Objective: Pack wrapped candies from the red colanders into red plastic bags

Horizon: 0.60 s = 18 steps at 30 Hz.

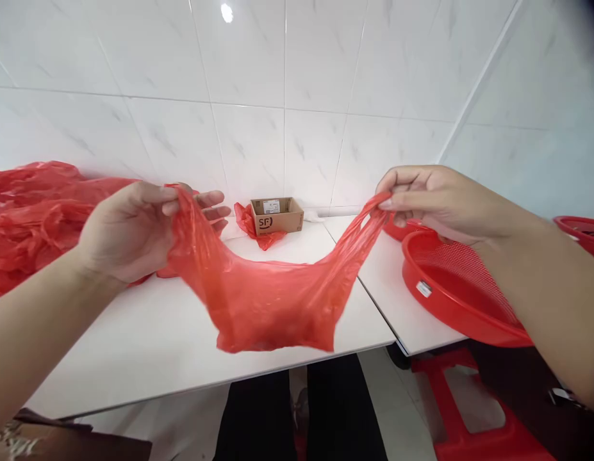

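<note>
A red plastic bag point(277, 301) hangs stretched between my two hands above the front of the white table point(143, 346). My left hand point(133, 227) pinches one handle of the bag between thumb and index finger, its other fingers spread. The opposite handle is gripped by the closed fingertips of my right hand point(416, 195). The bag sags in the middle, its bottom edge hanging level with the table's front part. Whether anything is inside the bag, I cannot tell.
A pile of red plastic bags point(41, 218) lies at the left. Against the wall stands a small cardboard box point(277, 218) with red plastic beside it. A red mesh basket point(436, 307) sits on the right table, above a red stool point(470, 435).
</note>
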Tool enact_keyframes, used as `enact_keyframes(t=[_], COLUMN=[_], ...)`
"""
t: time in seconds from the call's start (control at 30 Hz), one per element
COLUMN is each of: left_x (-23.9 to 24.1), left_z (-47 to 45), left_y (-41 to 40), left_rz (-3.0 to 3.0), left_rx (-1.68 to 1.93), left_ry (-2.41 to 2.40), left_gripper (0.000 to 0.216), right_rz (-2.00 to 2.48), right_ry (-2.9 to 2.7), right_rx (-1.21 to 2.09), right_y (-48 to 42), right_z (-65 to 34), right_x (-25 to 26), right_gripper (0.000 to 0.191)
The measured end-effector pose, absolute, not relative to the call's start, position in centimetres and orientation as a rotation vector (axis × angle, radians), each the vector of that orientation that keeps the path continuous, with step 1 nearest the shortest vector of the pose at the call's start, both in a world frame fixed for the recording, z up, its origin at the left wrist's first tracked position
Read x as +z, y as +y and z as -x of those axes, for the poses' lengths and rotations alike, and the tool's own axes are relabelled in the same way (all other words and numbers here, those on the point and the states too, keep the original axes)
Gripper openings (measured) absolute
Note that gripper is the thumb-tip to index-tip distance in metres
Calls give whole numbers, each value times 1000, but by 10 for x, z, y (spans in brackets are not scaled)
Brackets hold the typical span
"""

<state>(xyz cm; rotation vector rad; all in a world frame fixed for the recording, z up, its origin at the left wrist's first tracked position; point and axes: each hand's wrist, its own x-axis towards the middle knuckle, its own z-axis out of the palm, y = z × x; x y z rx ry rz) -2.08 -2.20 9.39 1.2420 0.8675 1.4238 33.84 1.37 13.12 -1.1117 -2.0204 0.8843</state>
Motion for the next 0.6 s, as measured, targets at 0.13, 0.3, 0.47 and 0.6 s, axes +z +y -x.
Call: enact_keyframes(t=[0.13, 0.3, 0.47, 0.6], left_x=[88, 89, 105, 108], left_z=[10, -26, -60, -59], left_y=[-19, -16, -16, -11], left_rz=[-1305, -1563, -1783, -1623], left_rx=[1300, 848, 574, 805], left_ry=[777, 908, 1110, 1173], left_gripper=[22, 47, 46, 39], right_rz=[1147, 942, 659, 556], right_ry=[-2061, -2100, -2105, -2006], right_rx=[950, 1061, 1139, 996], right_y=[16, 11, 5, 19], right_z=[-325, -282, -242, -239], right_x=[134, 140, 141, 122], right_gripper=[7, 6, 10, 27])
